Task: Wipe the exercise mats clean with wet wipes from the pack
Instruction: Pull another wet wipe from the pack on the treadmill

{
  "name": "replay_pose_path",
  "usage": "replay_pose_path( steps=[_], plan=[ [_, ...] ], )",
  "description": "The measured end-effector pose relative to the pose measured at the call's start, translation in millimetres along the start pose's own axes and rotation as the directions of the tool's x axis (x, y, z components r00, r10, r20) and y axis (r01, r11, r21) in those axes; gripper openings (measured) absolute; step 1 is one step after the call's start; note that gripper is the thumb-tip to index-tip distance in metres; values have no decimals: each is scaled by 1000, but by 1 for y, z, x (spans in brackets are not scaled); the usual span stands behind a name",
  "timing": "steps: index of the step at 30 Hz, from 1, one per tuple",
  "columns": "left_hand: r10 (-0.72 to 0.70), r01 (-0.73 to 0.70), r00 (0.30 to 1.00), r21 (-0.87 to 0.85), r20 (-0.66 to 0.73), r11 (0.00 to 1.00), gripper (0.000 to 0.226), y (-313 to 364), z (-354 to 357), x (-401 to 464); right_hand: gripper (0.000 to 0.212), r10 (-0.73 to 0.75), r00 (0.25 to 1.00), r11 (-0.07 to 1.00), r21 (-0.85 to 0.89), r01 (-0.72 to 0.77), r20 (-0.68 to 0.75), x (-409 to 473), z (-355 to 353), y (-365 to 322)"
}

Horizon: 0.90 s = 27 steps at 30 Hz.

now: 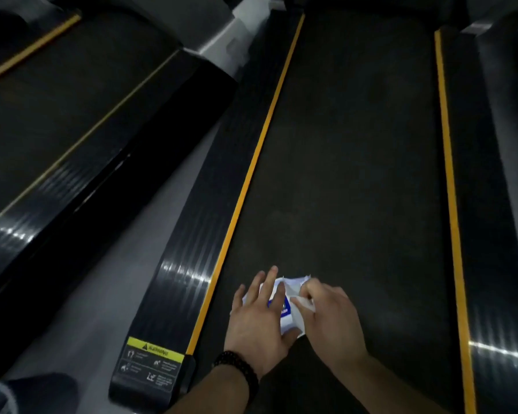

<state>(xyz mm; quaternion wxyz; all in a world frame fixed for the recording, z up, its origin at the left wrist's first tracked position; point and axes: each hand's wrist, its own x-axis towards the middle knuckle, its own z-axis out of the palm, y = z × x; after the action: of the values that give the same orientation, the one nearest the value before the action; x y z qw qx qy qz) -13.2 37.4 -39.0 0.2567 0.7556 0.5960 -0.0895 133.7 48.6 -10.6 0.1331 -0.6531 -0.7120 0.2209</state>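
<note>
A white pack of wet wipes (286,316) with a blue label lies on the dark treadmill belt (350,150) near its close end. My left hand (259,321) presses flat on the pack with straight fingers, a dark bead bracelet on its wrist. My right hand (329,315) is at the pack's right side and pinches a white wet wipe (304,303) at the pack's top. The lower part of the pack is hidden under my hands.
Black side rails with yellow edge strips (251,162) (447,162) run along both sides of the belt. A yellow warning label (153,354) sits on the near end of the left rail. A second treadmill (51,115) stands to the left across a strip of grey floor (102,294).
</note>
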Motion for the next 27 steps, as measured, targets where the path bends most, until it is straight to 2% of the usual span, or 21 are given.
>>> replay_pose_path(
  steps=[3, 5, 7, 9, 13, 16, 19, 21, 24, 27],
  plan=[
    [31, -32, 991, -7, -133, 999, 56, 7, -40, -26, 23, -128, 986, 991, -41, 124, -104, 3, -36, -22],
    [26, -24, 985, 16, -172, 1000, 52, 14, -74, -48, 20, -145, 981, 989, -39, 141, -132, 6, -62, -35],
    [-49, 49, 993, -3, -111, 999, 53, 15, -107, -73, 22, -196, 971, 979, -75, 188, -134, 5, -89, -48],
    [-98, 100, 974, -2, -203, 995, 47, 13, -148, -103, 28, -268, 954, 962, -92, 257, -134, 1, -119, -68],
    [-197, 185, 938, -68, -284, 980, 44, -1, -225, -174, 29, -380, 917, 925, -55, 376, -126, -11, -177, -133],
    [-253, 227, 896, -114, -364, 967, 41, -12, -284, -237, 23, -492, 869, 870, 1, 492, -61, -27, -211, -200],
    [-352, 319, 862, -148, -366, 936, 43, -29, -336, -310, 25, -553, 832, 833, 72, 549, 47, -47, -233, -280],
    [-427, 368, 824, -222, -371, 903, 47, -47, -360, -359, 21, -623, 777, 782, 91, 617, 89, -59, -238, -335],
    [-521, 443, 758, -277, -393, 853, 57, -80, -389, -438, 8, -712, 697, 702, 99, 705, 82, -75, -238, -425],
    [-630, 533, 672, -337, -389, 776, 62, -121, -407, -524, 17, -786, 616, 616, 137, 776, 49, -101, -228, -523]
  ],
)
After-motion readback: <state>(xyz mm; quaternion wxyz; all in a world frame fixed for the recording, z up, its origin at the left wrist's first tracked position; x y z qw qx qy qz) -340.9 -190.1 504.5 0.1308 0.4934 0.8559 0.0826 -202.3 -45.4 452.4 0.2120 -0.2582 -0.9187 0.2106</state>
